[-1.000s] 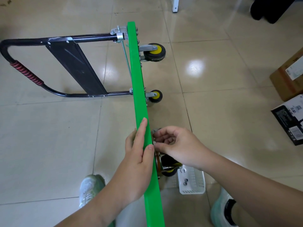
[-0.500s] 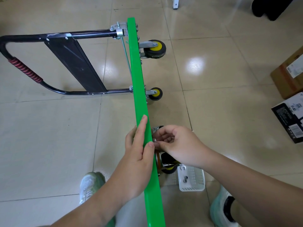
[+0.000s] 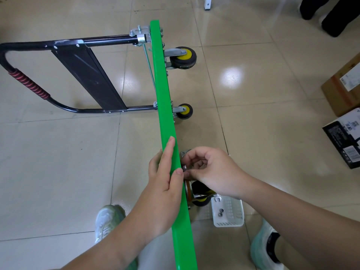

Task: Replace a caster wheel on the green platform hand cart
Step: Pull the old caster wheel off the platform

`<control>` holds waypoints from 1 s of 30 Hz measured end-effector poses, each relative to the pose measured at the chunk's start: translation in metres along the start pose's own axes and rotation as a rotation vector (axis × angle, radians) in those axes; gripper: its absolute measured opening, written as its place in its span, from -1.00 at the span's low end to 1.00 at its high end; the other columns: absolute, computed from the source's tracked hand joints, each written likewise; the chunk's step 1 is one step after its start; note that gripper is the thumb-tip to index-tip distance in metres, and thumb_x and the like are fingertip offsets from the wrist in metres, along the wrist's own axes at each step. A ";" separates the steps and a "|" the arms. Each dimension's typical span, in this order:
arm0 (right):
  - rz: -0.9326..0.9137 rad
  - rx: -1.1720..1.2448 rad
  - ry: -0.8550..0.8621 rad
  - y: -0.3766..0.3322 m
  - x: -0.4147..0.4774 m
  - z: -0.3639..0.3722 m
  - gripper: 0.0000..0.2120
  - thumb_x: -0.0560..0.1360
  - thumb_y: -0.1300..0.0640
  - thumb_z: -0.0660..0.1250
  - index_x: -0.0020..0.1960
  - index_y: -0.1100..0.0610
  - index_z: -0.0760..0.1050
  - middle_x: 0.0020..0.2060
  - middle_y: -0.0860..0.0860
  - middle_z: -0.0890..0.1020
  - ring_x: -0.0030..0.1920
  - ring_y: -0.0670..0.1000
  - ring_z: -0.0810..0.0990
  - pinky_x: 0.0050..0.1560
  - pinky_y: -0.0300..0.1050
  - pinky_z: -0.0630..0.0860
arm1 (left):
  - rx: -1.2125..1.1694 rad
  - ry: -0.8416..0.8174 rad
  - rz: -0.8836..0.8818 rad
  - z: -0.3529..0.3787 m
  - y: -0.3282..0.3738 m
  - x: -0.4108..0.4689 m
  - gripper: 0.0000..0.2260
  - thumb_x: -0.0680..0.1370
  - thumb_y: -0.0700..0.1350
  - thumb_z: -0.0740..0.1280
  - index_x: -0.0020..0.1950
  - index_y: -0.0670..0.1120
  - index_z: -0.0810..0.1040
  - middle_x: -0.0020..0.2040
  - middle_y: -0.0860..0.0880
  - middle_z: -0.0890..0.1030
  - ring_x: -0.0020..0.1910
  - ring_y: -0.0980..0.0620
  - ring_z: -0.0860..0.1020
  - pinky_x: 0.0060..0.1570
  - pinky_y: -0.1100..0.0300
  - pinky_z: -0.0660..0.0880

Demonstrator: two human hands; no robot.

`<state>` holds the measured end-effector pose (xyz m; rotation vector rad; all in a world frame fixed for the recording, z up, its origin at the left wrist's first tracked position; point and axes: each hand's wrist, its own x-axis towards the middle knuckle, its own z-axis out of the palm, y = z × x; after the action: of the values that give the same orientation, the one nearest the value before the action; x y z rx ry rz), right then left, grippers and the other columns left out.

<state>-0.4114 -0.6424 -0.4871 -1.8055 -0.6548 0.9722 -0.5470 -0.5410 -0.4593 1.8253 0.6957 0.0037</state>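
Now the left hand (image 3: 165, 190) clasps the top edge of the green cart (image 3: 161, 94), with the index finger laid straight along it and the thumb on the wheel side. The right hand (image 3: 212, 170), fingers curled, pinches a small metal fastener (image 3: 184, 168) at the mounting plate of the nearest wheel (image 3: 200, 193). The cart stands tipped on its side on the floor, its black handle (image 3: 29, 84) lying to the left and its wheels pointing right. A white basket (image 3: 233, 217) sits just beside the nearest wheel.
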 end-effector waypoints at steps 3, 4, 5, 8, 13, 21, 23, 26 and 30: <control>-0.004 0.003 0.002 0.000 -0.001 0.000 -0.78 0.40 0.25 0.56 -0.12 -0.04 0.61 -0.37 -0.22 0.59 -0.28 -0.07 0.46 -0.16 -0.11 0.52 | 0.005 -0.002 0.002 0.000 0.000 0.000 -0.43 0.73 -0.08 0.08 0.58 0.38 -0.09 0.51 0.21 0.11 0.09 0.79 0.19 -0.04 0.78 0.05; -0.007 0.017 0.004 0.000 -0.001 0.001 -0.78 0.40 0.24 0.56 -0.09 -0.03 0.61 -0.32 -0.18 0.62 -0.27 -0.03 0.48 -0.11 -0.04 0.56 | 0.006 -0.003 0.002 0.000 -0.001 0.001 -0.44 0.73 -0.07 0.08 0.58 0.39 -0.09 0.51 0.22 0.11 0.10 0.79 0.19 -0.04 0.78 0.05; -0.005 0.039 0.008 -0.001 -0.001 0.002 -0.78 0.41 0.22 0.56 -0.05 -0.02 0.61 -0.25 -0.12 0.66 -0.25 0.03 0.51 -0.04 0.02 0.59 | 0.006 -0.003 0.001 0.000 -0.001 0.001 -0.44 0.72 -0.07 0.08 0.57 0.40 -0.09 0.51 0.22 0.10 0.10 0.79 0.18 -0.03 0.79 0.05; 0.019 0.039 0.035 -0.002 -0.001 0.002 -0.82 0.45 0.14 0.52 0.02 -0.02 0.62 -0.17 -0.04 0.72 -0.14 0.09 0.67 0.09 0.05 0.63 | 0.003 0.005 0.002 0.000 -0.001 0.001 -0.44 0.72 -0.07 0.09 0.56 0.42 -0.08 0.53 0.21 0.11 0.12 0.79 0.17 -0.01 0.78 0.04; -0.030 -0.105 0.048 -0.005 -0.004 0.002 -0.92 0.47 0.13 0.50 -0.12 -0.03 0.63 -0.29 -0.11 0.69 -0.24 -0.15 0.66 -0.06 -0.18 0.61 | 0.004 0.001 -0.004 -0.001 0.001 0.000 -0.44 0.73 -0.07 0.07 0.56 0.40 -0.09 0.53 0.19 0.11 0.08 0.78 0.21 -0.05 0.78 0.08; -0.101 -0.143 0.069 0.000 -0.004 0.002 -0.81 0.45 0.20 0.51 -0.10 -0.06 0.57 -0.31 -0.33 0.57 -0.31 -0.15 0.46 -0.12 -0.09 0.53 | 0.015 0.002 0.004 0.000 0.001 0.003 -0.44 0.72 -0.07 0.08 0.54 0.42 -0.09 0.52 0.16 0.14 0.11 0.77 0.20 -0.01 0.78 0.05; -0.091 -0.147 0.070 0.001 -0.004 0.003 -0.81 0.46 0.21 0.50 -0.09 -0.05 0.57 -0.31 -0.29 0.58 -0.31 -0.16 0.46 -0.15 -0.18 0.51 | 0.018 0.009 -0.002 0.000 0.001 0.003 -0.44 0.73 -0.08 0.08 0.57 0.39 -0.08 0.52 0.14 0.15 0.09 0.78 0.20 -0.03 0.78 0.05; -0.068 -0.100 0.074 0.003 -0.006 0.006 -0.79 0.47 0.26 0.48 -0.11 -0.04 0.56 -0.28 -0.17 0.60 -0.30 -0.21 0.50 -0.13 -0.33 0.50 | 0.018 0.027 -0.001 0.001 0.002 0.000 -0.44 0.73 -0.10 0.08 0.61 0.32 -0.07 0.53 0.11 0.16 0.05 0.78 0.23 -0.07 0.78 0.07; -0.083 -0.088 0.163 0.000 -0.009 0.006 -0.83 0.49 0.28 0.46 -0.08 0.04 0.56 -0.28 -0.13 0.56 -0.33 -0.26 0.47 -0.18 -0.44 0.43 | 0.014 0.031 0.008 0.003 0.003 0.001 -0.45 0.74 -0.09 0.07 0.62 0.31 -0.07 0.53 0.10 0.16 0.05 0.79 0.19 -0.05 0.79 0.04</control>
<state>-0.4216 -0.6466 -0.4852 -1.8968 -0.6733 0.7424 -0.5439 -0.5437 -0.4580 1.8450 0.7118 0.0324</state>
